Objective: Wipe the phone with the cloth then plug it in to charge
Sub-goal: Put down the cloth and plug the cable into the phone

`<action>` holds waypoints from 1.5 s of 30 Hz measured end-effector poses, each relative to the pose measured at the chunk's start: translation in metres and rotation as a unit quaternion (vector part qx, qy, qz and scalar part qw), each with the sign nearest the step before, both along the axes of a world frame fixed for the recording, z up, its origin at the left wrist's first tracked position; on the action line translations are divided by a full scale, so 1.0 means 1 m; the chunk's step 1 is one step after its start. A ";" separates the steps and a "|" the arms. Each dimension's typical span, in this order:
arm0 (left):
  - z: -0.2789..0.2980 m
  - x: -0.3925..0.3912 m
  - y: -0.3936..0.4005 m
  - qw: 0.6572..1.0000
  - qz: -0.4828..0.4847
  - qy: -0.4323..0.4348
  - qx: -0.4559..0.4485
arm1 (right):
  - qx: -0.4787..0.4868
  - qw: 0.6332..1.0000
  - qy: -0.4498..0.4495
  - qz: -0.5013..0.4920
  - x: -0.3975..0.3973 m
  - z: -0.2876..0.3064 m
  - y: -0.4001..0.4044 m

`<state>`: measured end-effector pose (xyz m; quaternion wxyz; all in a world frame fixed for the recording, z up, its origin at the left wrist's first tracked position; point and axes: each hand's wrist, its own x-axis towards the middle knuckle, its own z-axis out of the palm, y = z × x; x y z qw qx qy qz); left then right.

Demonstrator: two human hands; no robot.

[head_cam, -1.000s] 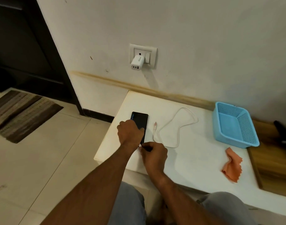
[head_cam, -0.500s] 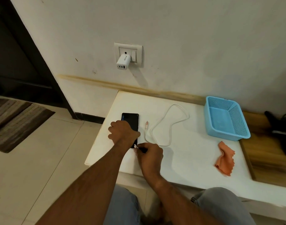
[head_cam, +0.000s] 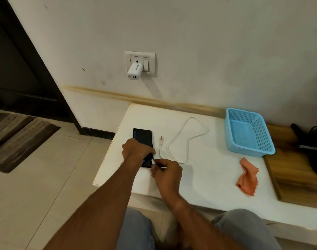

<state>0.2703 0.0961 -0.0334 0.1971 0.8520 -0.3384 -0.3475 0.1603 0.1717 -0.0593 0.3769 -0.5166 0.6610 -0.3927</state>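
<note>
On the white worktop (head_cam: 199, 188), a cable (head_cam: 179, 141) plug is pinched in the right hand (head_cam: 167, 173) at the near end of the phone (head_cam: 143, 139), which is pressed flat by the left hand (head_cam: 136, 150). The cloth (head_cam: 247, 177) is seen lying apart, near the basket (head_cam: 248, 132).

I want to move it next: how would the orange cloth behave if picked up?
The cloth lies crumpled with folds, so it is probably floppy and would drape. It looks thin, likely light; a push would probably bunch it rather than slide it.
</note>
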 end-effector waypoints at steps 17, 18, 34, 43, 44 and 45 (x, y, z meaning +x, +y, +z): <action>0.017 0.002 0.003 0.816 0.247 0.497 -0.160 | -0.022 0.985 -0.156 -0.074 -0.013 0.028 -0.009; 0.019 0.003 0.003 0.806 0.245 0.514 -0.164 | -0.027 0.983 -0.162 -0.078 -0.013 0.030 -0.008; 0.038 -0.001 0.003 0.806 0.258 0.501 -0.179 | -0.005 0.973 -0.225 -0.047 -0.005 0.045 0.007; 0.036 -0.001 -0.002 0.810 0.264 0.489 -0.188 | -0.014 0.975 -0.213 -0.059 -0.007 0.047 0.008; 0.036 -0.001 -0.002 0.808 0.263 0.492 -0.188 | -0.014 0.975 -0.211 -0.062 -0.007 0.046 0.008; 0.035 0.000 -0.002 0.809 0.264 0.491 -0.187 | -0.013 0.976 -0.210 -0.064 -0.008 0.046 0.009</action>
